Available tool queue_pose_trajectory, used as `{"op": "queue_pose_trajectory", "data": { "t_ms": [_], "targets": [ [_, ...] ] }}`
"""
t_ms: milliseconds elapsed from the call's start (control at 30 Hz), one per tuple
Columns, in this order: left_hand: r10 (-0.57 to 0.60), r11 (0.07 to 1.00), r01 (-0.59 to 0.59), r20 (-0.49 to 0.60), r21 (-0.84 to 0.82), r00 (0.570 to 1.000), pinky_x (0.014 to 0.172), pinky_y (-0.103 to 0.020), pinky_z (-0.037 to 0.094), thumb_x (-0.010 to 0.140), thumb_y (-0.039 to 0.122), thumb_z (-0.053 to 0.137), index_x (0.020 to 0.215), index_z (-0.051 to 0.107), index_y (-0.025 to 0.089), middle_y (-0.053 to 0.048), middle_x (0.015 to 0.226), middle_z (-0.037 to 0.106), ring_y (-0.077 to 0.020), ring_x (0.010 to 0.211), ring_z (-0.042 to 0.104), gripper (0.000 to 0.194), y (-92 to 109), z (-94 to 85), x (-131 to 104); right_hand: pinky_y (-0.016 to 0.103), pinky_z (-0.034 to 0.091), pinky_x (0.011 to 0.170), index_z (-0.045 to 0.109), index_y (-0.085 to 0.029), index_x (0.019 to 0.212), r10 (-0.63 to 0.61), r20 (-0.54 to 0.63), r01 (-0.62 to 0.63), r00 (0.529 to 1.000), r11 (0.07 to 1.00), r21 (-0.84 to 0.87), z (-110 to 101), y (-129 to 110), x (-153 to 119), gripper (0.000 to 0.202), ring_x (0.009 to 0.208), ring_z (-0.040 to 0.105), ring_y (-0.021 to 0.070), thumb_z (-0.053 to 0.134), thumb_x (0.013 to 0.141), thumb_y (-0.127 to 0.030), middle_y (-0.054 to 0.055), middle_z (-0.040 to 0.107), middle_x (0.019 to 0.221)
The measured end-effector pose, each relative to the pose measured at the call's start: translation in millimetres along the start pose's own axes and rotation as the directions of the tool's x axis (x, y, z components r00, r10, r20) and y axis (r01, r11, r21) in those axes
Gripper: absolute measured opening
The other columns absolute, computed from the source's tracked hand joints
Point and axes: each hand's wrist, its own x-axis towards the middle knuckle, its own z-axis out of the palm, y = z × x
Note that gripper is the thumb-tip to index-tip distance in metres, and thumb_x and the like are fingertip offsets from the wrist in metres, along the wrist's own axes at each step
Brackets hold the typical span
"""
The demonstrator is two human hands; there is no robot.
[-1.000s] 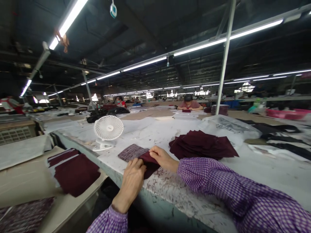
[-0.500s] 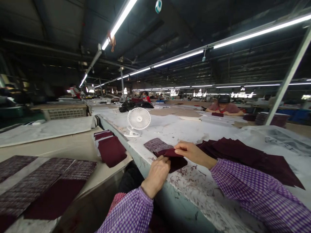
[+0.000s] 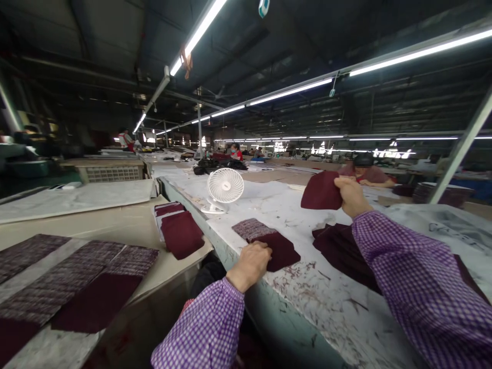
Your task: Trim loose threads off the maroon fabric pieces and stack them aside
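Note:
My right hand (image 3: 351, 196) is raised above the table, fingers closed on the edge of a maroon fabric piece (image 3: 320, 191) that hangs out to the left. At the table's near edge, my left hand (image 3: 251, 264) has its fingers curled on the left side of another maroon fabric piece (image 3: 282, 251). That piece lies flat, with a mottled maroon-and-grey fabric section (image 3: 251, 229) at its far end. Below my right forearm lies a spread pile of maroon fabric pieces (image 3: 346, 251), partly hidden by the sleeve.
A white fan (image 3: 225, 185) stands on the white-covered table (image 3: 277, 207). On the lower surface at left are a stack of maroon pieces (image 3: 181, 233) and mottled panels (image 3: 77, 269). Clear plastic sheeting (image 3: 434, 225) lies at right. A co-worker (image 3: 363, 171) sits across the table.
My right hand has lifted a maroon piece up and to the right, away from my left hand. The flat piece under my left hand is now uncovered. The view has shifted slightly.

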Motion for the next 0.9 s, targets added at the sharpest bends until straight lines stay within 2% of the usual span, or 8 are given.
{"op": "queue_pose_trajectory", "data": {
  "t_ms": [133,233,300,333,467,633,767,900],
  "targets": [
    [-0.297,0.665,0.107,-0.129,-0.739,0.946,0.095,-0.046,0.043,0.085,0.043,0.048,0.103,0.058,0.015,-0.015,0.109,0.061,-0.0285,0.108,0.055,0.034,21.7,-12.3,-4.8,0.022,0.036,0.046,0.056,-0.019,0.08,-0.009,0.389,0.046,0.921,0.995,-0.088,-4.5,-34.4,-57.6,0.028,0.052,0.045,0.01,0.059,0.074,-0.046,-0.002,0.052,0.062],
    [-0.268,0.01,0.239,0.228,-0.971,0.936,0.074,-0.046,0.054,0.083,0.056,0.044,0.114,0.05,0.012,-0.017,0.105,0.061,-0.0282,0.092,0.063,0.054,37.6,-16.4,-14.1,0.026,0.045,0.061,0.063,-0.018,0.094,0.024,0.795,0.188,0.606,0.967,-0.173,-0.2,-59.1,-114.0,0.031,0.068,0.056,0.0136,0.056,0.079,-0.045,0.003,0.062,0.08],
    [-0.258,-0.154,0.25,0.283,-0.956,0.924,0.069,-0.037,0.056,0.079,0.043,0.059,0.114,0.05,0.013,-0.013,0.102,0.063,-0.0228,0.085,0.065,0.048,42.6,-12.5,-21.8,0.032,0.046,0.079,0.065,-0.021,0.105,0.077,0.925,0.235,0.372,0.956,-0.174,-1.5,-64.5,-136.6,0.033,0.088,0.059,0.0189,0.054,0.082,-0.042,0.006,0.064,0.1],
    [-0.3,-0.156,0.229,0.267,-0.961,0.916,0.067,-0.031,0.056,0.074,0.032,0.065,0.112,0.051,0.014,-0.011,0.099,0.064,-0.0195,0.081,0.065,0.044,43.7,-9.3,-25.8,0.036,0.044,0.086,0.063,-0.022,0.11,0.093,0.928,0.236,0.362,0.953,-0.188,-3.8,-62.5,-142.5,0.035,0.097,0.057,0.0212,0.053,0.083,-0.041,0.007,0.062,0.109],
    [-0.338,-0.08,0.158,0.176,-0.984,0.925,0.069,-0.023,0.053,0.065,0.01,0.066,0.111,0.055,0.015,-0.006,0.092,0.067,-0.0149,0.077,0.065,0.047,47.3,-0.6,-40.0,0.041,0.044,0.089,0.048,-0.021,0.13,0.223,0.747,0.04,0.626,0.948,-0.317,-16.7,-36.4,-148.5,0.055,0.108,0.053,0.0259,0.058,0.079,-0.042,0.013,0.05,0.129],
    [-0.273,-0.129,0.099,0.131,-0.987,0.953,0.077,-0.023,0.052,0.067,0.014,0.065,0.123,0.048,0.021,-0.003,0.096,0.068,-0.0137,0.083,0.065,0.059,56.9,-8.6,-53.6,0.031,0.049,0.073,0.03,-0.017,0.14,0.36,0.83,-0.295,0.427,0.923,-0.248,-22.3,-23.8,-157.7,0.072,0.089,0.059,0.0186,0.06,0.079,-0.038,0.013,0.057,0.115],
    [-0.291,-0.066,0.172,0.184,-0.983,0.939,0.071,-0.025,0.052,0.067,0.017,0.066,0.127,0.044,0.022,-0.003,0.095,0.068,-0.0143,0.078,0.065,0.064,53.4,-10.6,-63.9,0.024,0.044,0.059,0.039,-0.015,0.133,0.347,0.82,-0.384,0.455,0.907,-0.17,-23.7,-29.4,-159.7,0.066,0.066,0.055,0.0112,0.065,0.074,-0.028,0.002,0.06,0.078],
    [-0.345,0.273,0.238,0.136,-0.932,0.929,0.069,-0.024,0.05,0.073,0.027,0.063,0.124,0.047,0.019,-0.005,0.098,0.066,-0.0133,0.076,0.062,0.054,35.7,-11.8,-62.8,0.024,0.041,0.053,0.047,-0.015,0.123,0.382,0.811,-0.342,0.443,0.908,-0.241,-27.2,-16.1,-157.0,0.059,0.056,0.051,0.0103,0.066,0.068,-0.023,-0.003,0.054,0.065]
  ]
}}
